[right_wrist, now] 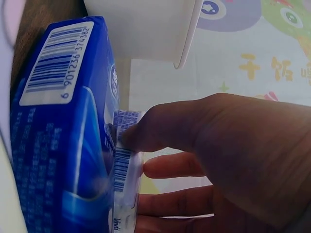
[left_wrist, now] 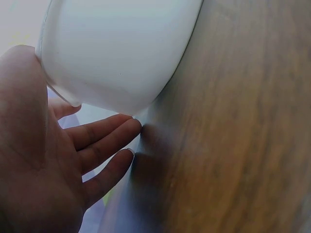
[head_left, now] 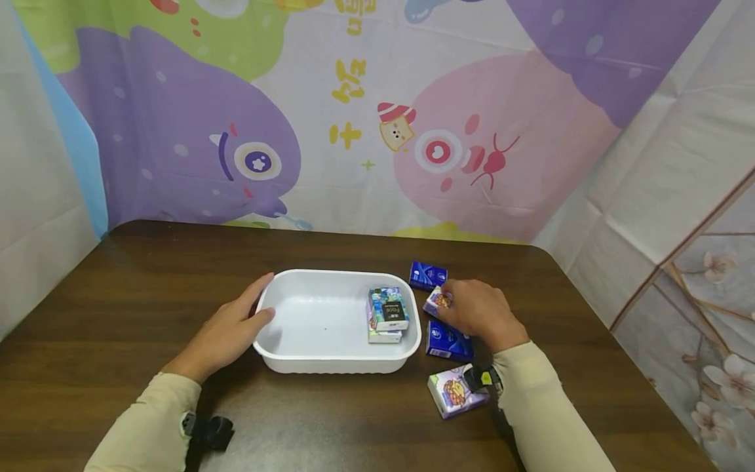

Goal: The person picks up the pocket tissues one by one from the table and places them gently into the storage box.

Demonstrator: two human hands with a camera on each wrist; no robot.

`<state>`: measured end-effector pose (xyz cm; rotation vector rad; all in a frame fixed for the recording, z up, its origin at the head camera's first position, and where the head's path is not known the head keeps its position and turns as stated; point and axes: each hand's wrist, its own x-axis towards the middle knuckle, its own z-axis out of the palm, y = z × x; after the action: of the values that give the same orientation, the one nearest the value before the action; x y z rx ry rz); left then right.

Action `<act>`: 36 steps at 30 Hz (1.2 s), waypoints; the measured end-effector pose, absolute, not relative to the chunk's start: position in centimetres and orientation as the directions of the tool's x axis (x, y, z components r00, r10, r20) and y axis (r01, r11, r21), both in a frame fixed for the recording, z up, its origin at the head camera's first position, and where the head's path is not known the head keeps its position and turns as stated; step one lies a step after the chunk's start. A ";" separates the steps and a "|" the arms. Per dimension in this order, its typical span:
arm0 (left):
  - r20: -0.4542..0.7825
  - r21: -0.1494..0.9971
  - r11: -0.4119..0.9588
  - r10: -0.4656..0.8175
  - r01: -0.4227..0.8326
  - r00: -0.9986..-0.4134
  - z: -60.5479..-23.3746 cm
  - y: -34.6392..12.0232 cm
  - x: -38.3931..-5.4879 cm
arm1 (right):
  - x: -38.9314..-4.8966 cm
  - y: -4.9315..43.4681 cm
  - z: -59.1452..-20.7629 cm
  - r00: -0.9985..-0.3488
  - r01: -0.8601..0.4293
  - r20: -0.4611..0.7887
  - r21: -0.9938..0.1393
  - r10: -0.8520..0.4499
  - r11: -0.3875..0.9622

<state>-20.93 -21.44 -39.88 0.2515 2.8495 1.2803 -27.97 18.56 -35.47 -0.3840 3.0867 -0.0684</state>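
Observation:
A white plastic basin (head_left: 336,366) stands on the table. My left hand (head_left: 227,334) holds its left end, thumb over the rim and fingers along the outside; in the left wrist view the fingers (left_wrist: 109,141) reach beneath the rim. Inside, at the right end, a tissue pack with a black label (head_left: 389,308) lies on another pack (head_left: 385,337). To the basin's right my right hand (head_left: 480,311) pinches a small white-and-purple tissue pack (head_left: 438,301). That pack (right_wrist: 122,170) is partly hidden behind a blue tissue pack (right_wrist: 63,145) in the right wrist view.
One blue tissue pack (head_left: 428,275) lies beyond my right hand, another blue pack (head_left: 448,342) nearer. A purple-and-white pack (head_left: 454,393) sits partly under the right wrist's camera. A cartoon-printed cloth (head_left: 348,183) hangs behind the brown wooden table (head_left: 318,419).

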 end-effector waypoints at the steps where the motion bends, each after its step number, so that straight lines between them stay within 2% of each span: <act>1: 0.059 0.743 0.653 0.149 0.143 -0.987 -39.9 -21.4 -20.9 | -28.0 18.5 -35.5 -0.969 -0.244 -0.022 -0.047 -0.245 0.969; 36: 0.071 0.743 0.651 0.152 0.154 -0.986 -39.8 -21.5 -20.8 | -27.0 16.8 -33.9 -0.956 -0.265 0.146 -0.069 -0.253 0.962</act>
<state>-20.80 -21.45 -39.85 0.2648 2.8569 1.2856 -26.97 16.83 -33.89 -0.4300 3.2464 -0.1451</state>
